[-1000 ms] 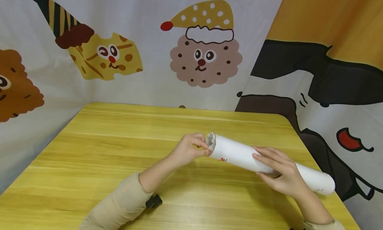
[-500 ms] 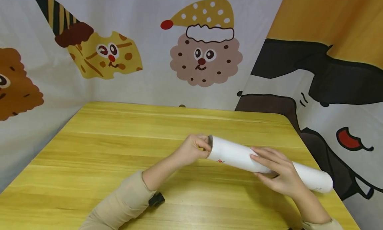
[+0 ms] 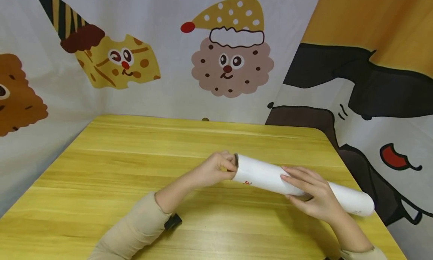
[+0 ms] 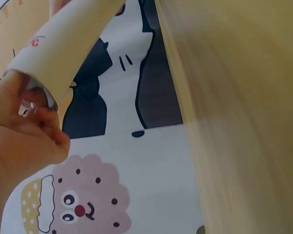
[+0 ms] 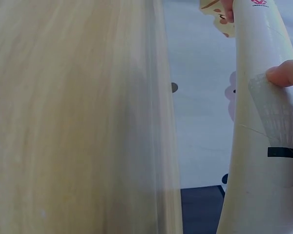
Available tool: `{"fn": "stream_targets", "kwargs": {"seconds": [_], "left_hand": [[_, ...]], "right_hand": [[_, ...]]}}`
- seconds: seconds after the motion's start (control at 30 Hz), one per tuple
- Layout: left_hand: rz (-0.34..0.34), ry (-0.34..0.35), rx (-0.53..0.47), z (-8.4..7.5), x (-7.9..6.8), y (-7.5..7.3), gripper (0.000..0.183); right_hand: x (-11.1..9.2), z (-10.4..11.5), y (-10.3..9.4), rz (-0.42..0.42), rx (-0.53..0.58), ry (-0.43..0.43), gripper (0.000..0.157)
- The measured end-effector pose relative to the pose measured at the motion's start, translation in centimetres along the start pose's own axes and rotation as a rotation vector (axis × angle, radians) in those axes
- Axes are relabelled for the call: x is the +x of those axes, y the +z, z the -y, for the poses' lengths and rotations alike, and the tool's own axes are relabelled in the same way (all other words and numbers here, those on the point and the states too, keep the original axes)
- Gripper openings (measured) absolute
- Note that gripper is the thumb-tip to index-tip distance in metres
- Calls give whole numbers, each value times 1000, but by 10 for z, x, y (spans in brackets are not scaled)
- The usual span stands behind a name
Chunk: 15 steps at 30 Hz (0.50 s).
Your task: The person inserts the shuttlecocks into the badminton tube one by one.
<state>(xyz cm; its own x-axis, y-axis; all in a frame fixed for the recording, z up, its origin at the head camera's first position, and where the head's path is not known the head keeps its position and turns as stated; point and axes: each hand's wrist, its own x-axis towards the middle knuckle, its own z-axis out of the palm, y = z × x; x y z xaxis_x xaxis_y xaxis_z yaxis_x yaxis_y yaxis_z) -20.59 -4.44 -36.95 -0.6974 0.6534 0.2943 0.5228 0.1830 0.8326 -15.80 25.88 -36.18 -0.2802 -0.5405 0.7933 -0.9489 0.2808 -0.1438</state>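
A long white shuttlecock tube (image 3: pixel 260 173) is held slanting above the table, with its open end toward the left. My right hand (image 3: pixel 314 194) grips it around the middle. In the right wrist view, a shuttlecock picture shows on the tube (image 5: pixel 254 170) beside my thumb. My left hand (image 3: pixel 214 169) is at the open end, thumb and fingers curled at the mouth, some fingertips inside it. In the left wrist view these fingers pinch at the pale feathered edge of a shuttlecock (image 4: pixel 51 99) within the tube, most of which is hidden.
Under both hands lies a yellow wood-grain table (image 3: pixel 135 151). A printed cartoon cloth (image 3: pixel 162 102) hangs behind it and at the sides. A black strap piece (image 3: pixel 173 221) sits under the left sleeve (image 3: pixel 135 222).
The scalloped feather edge that stuck out of the tube's mouth has gone inside, with my left fingers following it. The tube has shifted slightly left; my right hand keeps its grip.
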Motion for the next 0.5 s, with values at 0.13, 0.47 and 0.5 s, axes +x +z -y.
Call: {"fn": "stream_targets", "kwargs": {"seconds": [0.13, 0.47, 0.5], "left_hand": [[64, 40, 31, 2, -3, -6, 10], [35, 75, -100, 8, -13, -21, 14], [26, 78, -89, 9, -14, -23, 15]], "right_hand": [[0, 1, 0, 6, -10, 5, 39], [-6, -11, -1, -5, -55, 44, 41], [-9, -15, 0, -3, -69, 51, 42]]}}
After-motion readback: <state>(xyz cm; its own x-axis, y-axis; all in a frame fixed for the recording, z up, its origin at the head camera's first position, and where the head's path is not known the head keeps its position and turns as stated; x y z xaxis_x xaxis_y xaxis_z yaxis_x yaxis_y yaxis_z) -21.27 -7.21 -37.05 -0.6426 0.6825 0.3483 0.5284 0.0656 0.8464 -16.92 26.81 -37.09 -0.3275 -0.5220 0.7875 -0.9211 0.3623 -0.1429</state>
